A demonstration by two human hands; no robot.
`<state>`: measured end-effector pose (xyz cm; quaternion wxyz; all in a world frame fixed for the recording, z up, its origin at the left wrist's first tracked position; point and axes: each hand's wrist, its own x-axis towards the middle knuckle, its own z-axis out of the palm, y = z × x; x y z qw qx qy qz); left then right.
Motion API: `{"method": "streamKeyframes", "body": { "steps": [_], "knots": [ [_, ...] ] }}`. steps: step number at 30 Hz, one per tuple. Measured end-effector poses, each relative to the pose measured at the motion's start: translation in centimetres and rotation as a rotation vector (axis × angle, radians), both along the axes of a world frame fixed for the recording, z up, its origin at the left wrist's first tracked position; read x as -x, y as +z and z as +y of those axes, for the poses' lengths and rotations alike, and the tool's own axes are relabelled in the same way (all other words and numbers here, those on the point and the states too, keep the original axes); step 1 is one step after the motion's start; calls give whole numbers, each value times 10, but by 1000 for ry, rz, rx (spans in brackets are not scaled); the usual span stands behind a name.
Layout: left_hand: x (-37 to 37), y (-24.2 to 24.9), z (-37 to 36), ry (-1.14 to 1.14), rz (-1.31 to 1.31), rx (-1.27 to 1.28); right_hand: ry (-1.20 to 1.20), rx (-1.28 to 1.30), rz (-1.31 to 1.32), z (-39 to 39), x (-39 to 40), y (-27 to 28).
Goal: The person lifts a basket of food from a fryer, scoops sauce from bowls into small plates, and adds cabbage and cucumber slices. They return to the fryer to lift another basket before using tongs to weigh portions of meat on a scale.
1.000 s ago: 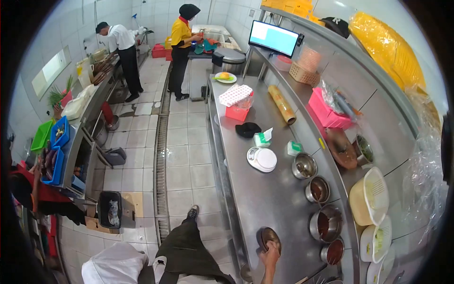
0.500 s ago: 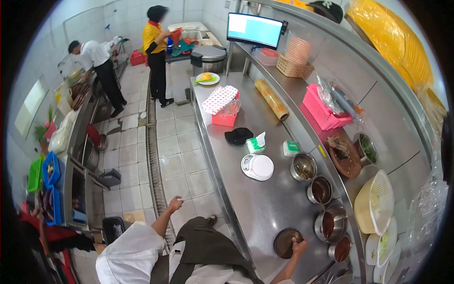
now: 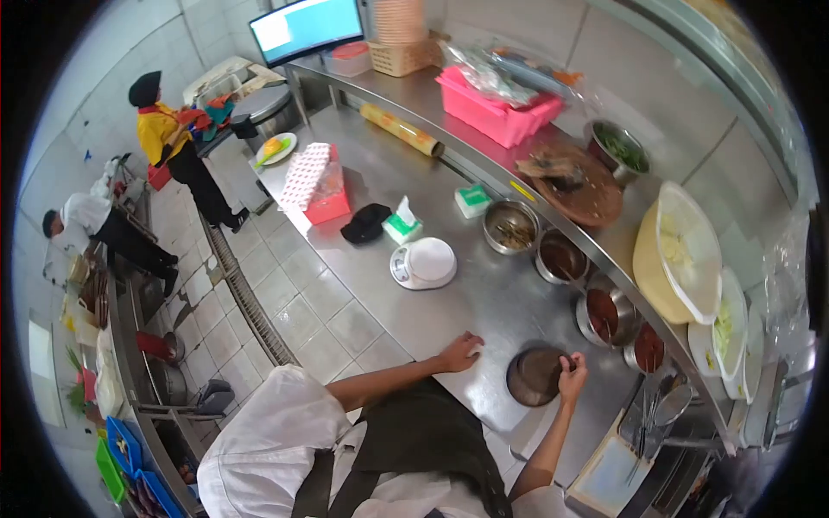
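On the steel counter near my body sits a round, dark brown mortar [image 3: 530, 380]. My right hand [image 3: 572, 376] is at its right edge, fingers closed around what looks like a short brown pestle, mostly hidden by the fingers. My left hand [image 3: 461, 353] hovers by the counter's front edge, left of the mortar, fingers loosely curled and apart with nothing seen in them. Steel bowls with dark red paste, one of them a bowl [image 3: 600, 316] up and right of the mortar, stand along the back. A white kitchen scale [image 3: 425, 263] lies farther up the counter.
A bowl of greenish bits [image 3: 510, 227], tissue packs [image 3: 402, 226], a black cap [image 3: 365, 224] and a red basket [image 3: 329, 204] are farther along. The shelf holds a pink basket [image 3: 496, 108] and a wooden board [image 3: 579, 194]. Two people [image 3: 177, 155] work at the far left.
The view has turned and come closer to the counter. My left hand has come up from beside my body to the counter edge. My right hand stays at the mortar.
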<state>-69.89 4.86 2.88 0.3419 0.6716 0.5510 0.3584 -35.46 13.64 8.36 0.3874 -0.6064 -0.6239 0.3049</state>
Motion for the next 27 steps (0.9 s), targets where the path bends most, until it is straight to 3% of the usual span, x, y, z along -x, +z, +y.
{"method": "streamKeyframes", "body": {
  "steps": [1,3,4,5,6,7,8,9,11,14,17,21,23,27],
  "knots": [
    [-29,-11,8,-63,-54,163,-69,-93,132,-9,-8,-5],
    [-74,-85,29,-371,-70,-350,-337,-236,281,-30,-20,-22],
    [-98,-83,22,-281,-122,13,-522,-281,282,-48,-27,-37],
    [-122,-80,16,-141,-170,356,-644,-261,446,-66,-39,-51],
    [-137,-152,13,-141,180,50,-814,-179,340,-78,-56,-81],
    [-134,-69,8,6,-108,375,-910,-145,533,-93,-66,-97],
    [-132,-49,10,44,50,477,-988,-115,741,-109,-74,-107],
    [-132,-43,17,76,91,582,-1004,-98,767,-121,-86,-117],
    [-129,-18,16,100,-196,717,-1013,-52,830,-143,-105,-133],
    [-130,-21,14,136,-263,687,-931,16,440,-155,-124,-108],
    [-136,-80,7,204,-214,563,-897,-210,-484,-120,-117,-23],
    [-159,-28,-22,312,-729,626,-381,-379,-86,-24,-80,55],
    [-167,-12,-27,366,-987,711,-89,-574,-195,38,-39,82],
    [-164,3,-31,409,-857,572,342,-606,-315,142,58,98]
  ]
}}
